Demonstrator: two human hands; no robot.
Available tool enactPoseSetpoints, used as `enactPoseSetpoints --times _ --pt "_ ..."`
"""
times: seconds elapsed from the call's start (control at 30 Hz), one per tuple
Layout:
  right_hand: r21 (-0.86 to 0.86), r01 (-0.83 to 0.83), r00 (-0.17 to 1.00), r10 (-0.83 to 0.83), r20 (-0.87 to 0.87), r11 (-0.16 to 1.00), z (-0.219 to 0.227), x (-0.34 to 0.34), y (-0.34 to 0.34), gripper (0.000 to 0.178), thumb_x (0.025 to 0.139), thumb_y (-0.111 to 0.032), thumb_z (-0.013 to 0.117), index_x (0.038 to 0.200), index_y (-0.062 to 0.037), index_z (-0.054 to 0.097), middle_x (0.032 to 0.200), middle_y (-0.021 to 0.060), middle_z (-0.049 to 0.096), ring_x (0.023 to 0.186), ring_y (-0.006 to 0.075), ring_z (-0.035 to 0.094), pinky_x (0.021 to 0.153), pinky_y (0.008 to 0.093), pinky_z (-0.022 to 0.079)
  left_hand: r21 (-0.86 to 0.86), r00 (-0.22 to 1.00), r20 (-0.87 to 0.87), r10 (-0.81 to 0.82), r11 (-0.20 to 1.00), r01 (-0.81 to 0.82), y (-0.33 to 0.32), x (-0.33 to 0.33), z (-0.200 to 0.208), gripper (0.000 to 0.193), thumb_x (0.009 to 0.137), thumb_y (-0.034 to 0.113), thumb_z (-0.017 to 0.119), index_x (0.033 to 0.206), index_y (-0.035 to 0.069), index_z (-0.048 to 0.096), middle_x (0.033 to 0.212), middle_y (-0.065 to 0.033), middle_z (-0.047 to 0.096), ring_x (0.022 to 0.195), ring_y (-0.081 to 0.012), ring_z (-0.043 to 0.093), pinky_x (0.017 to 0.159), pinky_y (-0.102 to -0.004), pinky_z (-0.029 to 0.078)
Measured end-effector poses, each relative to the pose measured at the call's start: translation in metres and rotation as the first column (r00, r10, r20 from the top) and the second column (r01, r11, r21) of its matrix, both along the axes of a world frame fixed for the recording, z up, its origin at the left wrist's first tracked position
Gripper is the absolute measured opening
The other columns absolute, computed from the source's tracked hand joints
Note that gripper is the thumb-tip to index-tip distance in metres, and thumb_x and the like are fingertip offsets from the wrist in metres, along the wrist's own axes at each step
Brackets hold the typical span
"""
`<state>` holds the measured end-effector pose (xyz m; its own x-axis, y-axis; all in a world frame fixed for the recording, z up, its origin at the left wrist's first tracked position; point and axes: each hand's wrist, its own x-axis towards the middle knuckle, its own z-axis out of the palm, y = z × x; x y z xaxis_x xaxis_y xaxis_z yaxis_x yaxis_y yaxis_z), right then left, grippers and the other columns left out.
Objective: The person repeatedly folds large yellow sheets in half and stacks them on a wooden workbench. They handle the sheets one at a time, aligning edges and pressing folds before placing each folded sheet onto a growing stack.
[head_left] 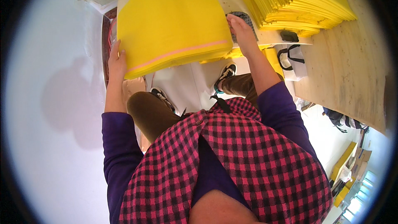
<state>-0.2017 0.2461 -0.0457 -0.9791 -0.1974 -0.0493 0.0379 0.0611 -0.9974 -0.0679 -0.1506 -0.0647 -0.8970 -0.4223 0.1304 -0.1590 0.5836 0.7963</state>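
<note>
A stack of yellow cloth sheets lies in front of me, its near edge hanging past the table. A pink stripe crosses it close to that edge. My left hand is upright along the stack's left side, fingers stretched and touching or very near the cloth. On the opposite side, my right hand has its fingers extended beside the right edge. Neither hand is wrapped round the cloth. A dark grey patterned pad lies partly behind my right hand.
A thick pile of folded yellow cloth stands at the far right. Near it are a small black object and a white bag with black handles. A wooden board stretches along the right, and a white wall borders the left.
</note>
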Motion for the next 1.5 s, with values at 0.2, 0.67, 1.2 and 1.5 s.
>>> enactPoseSetpoints --times 0.2,0.67,1.2,1.5 --pt "-0.044 -0.003 1.0 0.004 0.012 0.999 0.004 0.003 -0.001 0.039 0.098 -0.024 0.045 0.126 0.0024 0.05 0.123 0.0101 0.056 0.114 0.0187 0.052 0.098 0.0302 0.039 -0.043 1.0 0.008 0.0 0.999 0.0 0.005 0.002 0.006 0.044 0.09 0.009 0.045 0.133 0.002 0.043 0.136 -0.0203 0.045 0.128 -0.0316 0.041 0.107 -0.0353 0.03" --pt "0.256 0.146 0.987 -0.124 -0.1 0.956 -0.008 -0.02 -0.003 0.023 0.087 -0.011 0.06 0.107 0.0006 0.061 0.093 0.0039 0.063 0.086 0.0113 0.057 0.077 0.0232 0.046 -0.063 0.998 -0.045 -0.041 0.997 0.038 -0.004 -0.001 -0.004 0.044 0.089 0.008 0.044 0.132 0.0 0.043 0.136 -0.0207 0.044 0.13 -0.0315 0.038 0.109 -0.0358 0.027" --pt "0.296 0.151 0.988 -0.147 -0.037 0.943 -0.014 -0.027 -0.008 0.028 0.084 -0.01 0.064 0.109 0.0014 0.058 0.093 0.0064 0.062 0.083 0.0139 0.058 0.074 0.0253 0.047 -0.063 0.998 -0.027 -0.06 0.996 0.058 -0.001 -0.001 0.0 0.045 0.088 0.009 0.044 0.132 -0.001 0.044 0.139 -0.0221 0.04 0.133 -0.032 0.034 0.111 -0.0361 0.024" --pt "0.247 0.147 0.989 -0.139 -0.051 0.958 -0.017 -0.025 -0.007 0.027 0.084 -0.01 0.064 0.109 0.0007 0.059 0.093 0.0059 0.062 0.083 0.0135 0.058 0.074 0.0248 0.047 -0.146 0.994 -0.067 -0.082 0.987 0.072 -0.006 -0.002 -0.008 0.045 0.087 0.008 0.045 0.131 0.001 0.044 0.139 -0.0242 0.038 0.133 -0.0336 0.032 0.111 -0.0373 0.023"
